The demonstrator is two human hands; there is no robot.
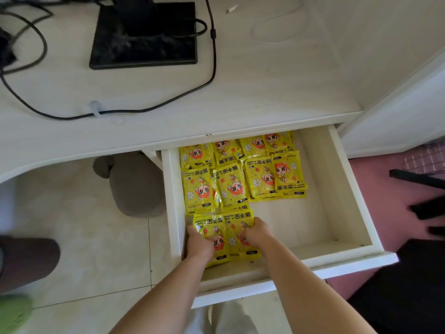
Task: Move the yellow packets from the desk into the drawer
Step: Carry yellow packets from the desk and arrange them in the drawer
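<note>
Drawer point(342, 213): pulled out from under the desk's front edge; a white, shallow box with a smooth pale floor, whose right half is bare.
Yellow packets point(240, 179): glossy, crinkled foil pouches with a red cartoon figure and white flowers; they lie flat in overlapping rows from the drawer's back wall forward, filling the left and middle.
Front packets point(226, 227): two or more overlapping at the drawer's front-left corner, under both hands.
Left hand point(198, 244): palm down on the left front packet, fingers curled at its edge beside the drawer's left wall; whether it grips or merely presses cannot be told.
Right hand point(256, 233): knuckles up, fingers bent onto the right front packet; a firm hold cannot be confirmed.
Desk point(265, 88): white matte top, no packets visible on it.
Monitor base point(144, 37): flat black square plate, dusty, towards the desk's back-left.
Black cable point(168, 102): loops across the desktop, passing through a clear clip point(96, 109) near the front edge.
Grey stool point(134, 184): rounded, soft-looking, under the desk to the left of the drawer.
Floor point(96, 249): pale glossy tiles.
</note>
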